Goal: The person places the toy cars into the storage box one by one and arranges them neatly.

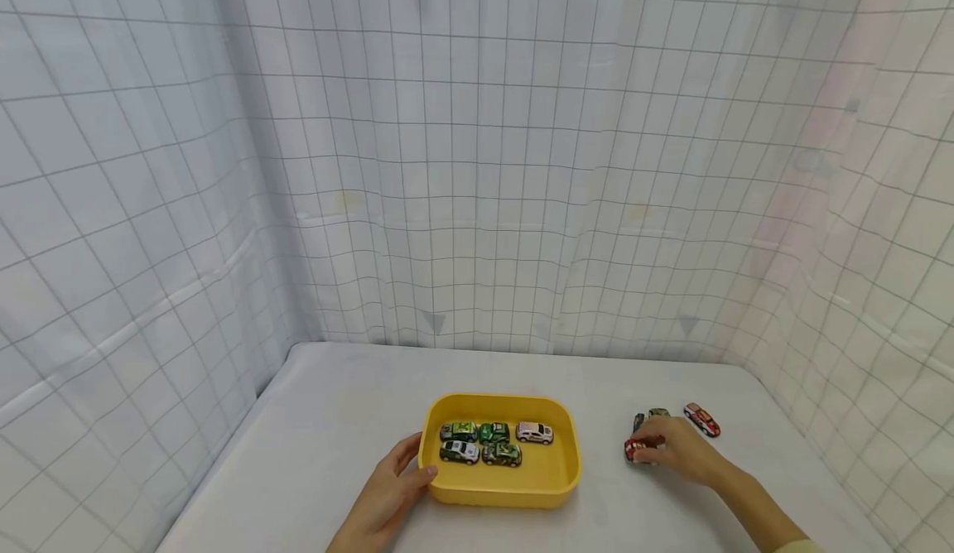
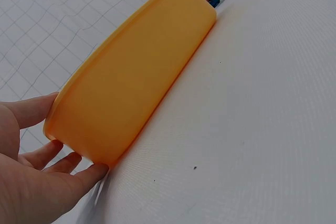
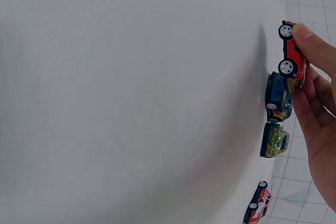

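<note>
My left hand holds the left end of a yellow plastic box, its thumb near the front left corner and its fingers along the outer wall. Inside the box stand several toy cars, among them a white-and-green one and a white one. To the right of the box, my right hand pinches a red toy car between thumb and fingers. Close by that car are a blue toy car and a green-and-yellow patterned one.
Farther right on the white table lies a red-and-white toy car. White curtains with a grid pattern hang behind the table and along both sides.
</note>
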{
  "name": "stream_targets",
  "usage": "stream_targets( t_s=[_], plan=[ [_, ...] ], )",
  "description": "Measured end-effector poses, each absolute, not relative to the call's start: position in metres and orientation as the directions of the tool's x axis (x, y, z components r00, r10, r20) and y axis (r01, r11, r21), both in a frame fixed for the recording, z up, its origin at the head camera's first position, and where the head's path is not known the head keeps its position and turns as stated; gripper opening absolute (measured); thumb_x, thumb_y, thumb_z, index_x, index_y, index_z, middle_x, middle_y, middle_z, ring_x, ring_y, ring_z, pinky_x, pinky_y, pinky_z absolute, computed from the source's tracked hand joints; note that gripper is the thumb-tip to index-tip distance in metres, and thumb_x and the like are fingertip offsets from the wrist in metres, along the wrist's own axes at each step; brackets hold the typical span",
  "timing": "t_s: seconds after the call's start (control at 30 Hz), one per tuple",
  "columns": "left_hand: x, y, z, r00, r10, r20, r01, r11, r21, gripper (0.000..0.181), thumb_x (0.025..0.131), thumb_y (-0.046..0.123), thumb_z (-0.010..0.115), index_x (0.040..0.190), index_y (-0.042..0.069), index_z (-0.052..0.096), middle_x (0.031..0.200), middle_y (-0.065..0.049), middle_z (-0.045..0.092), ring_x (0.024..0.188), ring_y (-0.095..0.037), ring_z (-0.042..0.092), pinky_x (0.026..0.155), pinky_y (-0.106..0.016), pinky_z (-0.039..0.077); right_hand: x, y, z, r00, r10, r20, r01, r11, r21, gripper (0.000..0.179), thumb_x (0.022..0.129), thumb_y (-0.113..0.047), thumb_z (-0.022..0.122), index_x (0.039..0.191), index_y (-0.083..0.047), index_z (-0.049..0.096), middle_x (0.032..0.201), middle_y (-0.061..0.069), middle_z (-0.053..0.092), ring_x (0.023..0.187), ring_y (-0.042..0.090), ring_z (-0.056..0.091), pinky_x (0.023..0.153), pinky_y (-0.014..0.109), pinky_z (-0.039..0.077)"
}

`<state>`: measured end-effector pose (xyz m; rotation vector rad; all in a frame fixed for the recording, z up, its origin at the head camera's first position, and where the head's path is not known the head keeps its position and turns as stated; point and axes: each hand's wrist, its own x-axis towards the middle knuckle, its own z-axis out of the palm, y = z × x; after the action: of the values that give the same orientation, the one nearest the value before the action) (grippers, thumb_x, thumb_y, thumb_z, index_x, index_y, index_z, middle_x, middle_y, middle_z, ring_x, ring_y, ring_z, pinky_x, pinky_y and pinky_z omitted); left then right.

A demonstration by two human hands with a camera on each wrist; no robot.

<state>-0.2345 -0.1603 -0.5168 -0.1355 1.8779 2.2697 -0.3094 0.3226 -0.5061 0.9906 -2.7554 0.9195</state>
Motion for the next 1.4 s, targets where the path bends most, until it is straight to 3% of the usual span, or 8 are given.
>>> stream_targets(
  t_s=[0.37, 0.77, 1.1, 1.4],
  plan=[
    [-0.235, -0.161, -0.517, -0.978, 0.098, -0.185, -0.201, -0.184, 0.962, 0.081, 0.095, 0.002, 0.073, 0.158, -0.007, 0.025, 0.164, -0.035, 0.011, 0.146, -0.049, 0.028, 0.114, -0.052, 0.041, -0.316, 0.309, -0.491, -0.766, -0.578, 0.281, -0.626, 0.574, -0.528, 0.019, 0.095, -0.024, 0.078, 0.104, -0.008, 0.079, 0.094, -0.011, 0.070, 0.079, 0.004, 0.061, 0.066, 0.025, 0.057],
    [-0.234, -0.160, -0.517, -0.979, 0.097, -0.179, -0.194, -0.185, 0.963, 0.081, 0.094, 0.002, 0.074, 0.157, -0.009, 0.025, 0.164, -0.036, 0.010, 0.146, -0.049, 0.028, 0.114, -0.052, 0.040, -0.322, 0.281, -0.470, -0.760, -0.592, 0.266, -0.633, 0.586, -0.505, 0.023, 0.095, -0.030, 0.077, 0.107, -0.011, 0.080, 0.098, -0.011, 0.072, 0.087, 0.007, 0.065, 0.074, 0.027, 0.060],
    [-0.235, -0.160, -0.517, -0.980, 0.090, -0.180, -0.194, -0.183, 0.964, 0.082, 0.094, 0.002, 0.075, 0.157, -0.008, 0.025, 0.164, -0.036, 0.010, 0.146, -0.049, 0.029, 0.114, -0.053, 0.040, -0.326, 0.255, -0.459, -0.734, -0.623, 0.273, -0.648, 0.519, -0.558, 0.014, 0.095, -0.021, 0.078, 0.105, -0.011, 0.079, 0.097, -0.010, 0.072, 0.086, 0.008, 0.067, 0.074, 0.031, 0.062],
    [-0.235, -0.160, -0.516, -0.978, 0.097, -0.182, -0.198, -0.186, 0.963, 0.081, 0.094, 0.001, 0.073, 0.158, -0.008, 0.024, 0.164, -0.036, 0.009, 0.146, -0.050, 0.028, 0.113, -0.053, 0.041, -0.327, 0.228, -0.453, -0.712, -0.657, 0.248, -0.660, 0.505, -0.556, 0.018, 0.095, -0.021, 0.078, 0.107, -0.009, 0.080, 0.099, -0.008, 0.073, 0.087, 0.007, 0.066, 0.076, 0.032, 0.062]
  ],
)
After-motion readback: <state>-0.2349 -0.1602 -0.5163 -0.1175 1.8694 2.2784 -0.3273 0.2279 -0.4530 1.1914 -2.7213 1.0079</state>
